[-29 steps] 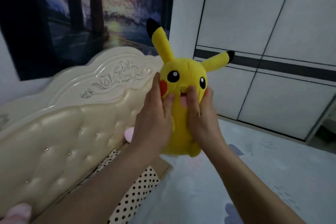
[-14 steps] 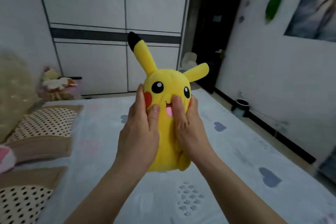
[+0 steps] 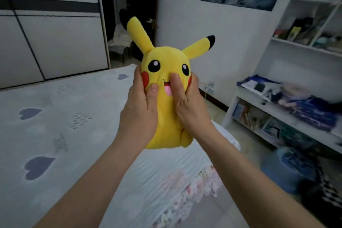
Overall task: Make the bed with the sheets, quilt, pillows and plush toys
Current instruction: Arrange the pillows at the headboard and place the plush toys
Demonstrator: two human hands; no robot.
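A yellow plush toy (image 3: 167, 57) with black-tipped ears and red cheeks is held upright in the air, facing me, above the bed's right side. My left hand (image 3: 139, 109) grips its left flank, thumb on the cheek. My right hand (image 3: 188, 105) grips the right flank, thumb beside the mouth. Below lies the pale sheet (image 3: 61, 116) with purple heart prints, spread flat over the bed. A floral fabric edge (image 3: 190, 196) hangs at the bed's right side.
A white wardrobe (image 3: 55, 33) stands beyond the bed's far end, a dark doorway (image 3: 137, 5) next to it. White shelves (image 3: 296, 89) full of books and clutter line the right wall. A blue bin (image 3: 288, 168) sits on the floor beside the bed.
My view has swung right, from the headboard past the wardrobe and pillows to the shelves. Both hands keep the same grip on the plush toy, carried along with the turn.
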